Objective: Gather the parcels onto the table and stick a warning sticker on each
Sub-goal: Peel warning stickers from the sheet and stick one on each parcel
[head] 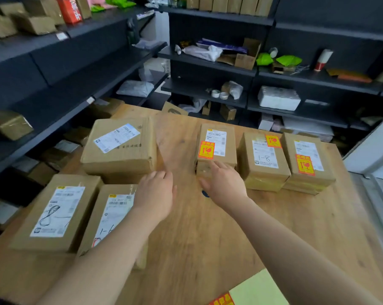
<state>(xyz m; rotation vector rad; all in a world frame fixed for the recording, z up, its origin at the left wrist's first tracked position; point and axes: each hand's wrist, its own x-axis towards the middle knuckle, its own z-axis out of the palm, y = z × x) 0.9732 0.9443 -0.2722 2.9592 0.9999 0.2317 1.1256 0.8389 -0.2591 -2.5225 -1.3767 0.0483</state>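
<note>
Several cardboard parcels lie on the wooden table (208, 238). Three on the right carry orange warning stickers: one (217, 144), a second marked 1-8 (264, 159) and a third (307, 159). On the left, a large parcel (120, 146) and two nearer ones (56, 212) (111, 214) show no sticker. My left hand (155, 194) hovers over the near parcel's corner, fingers apart, holding nothing. My right hand (223, 183) rests open against the front of the first stickered parcel. A sticker sheet (252, 291) lies at the table's near edge.
Dark shelving runs along the left (54, 69) and back (274, 71), holding more boxes, bags, tape rolls and a white foam block (278, 97). A white surface (375, 150) borders the table on the right.
</note>
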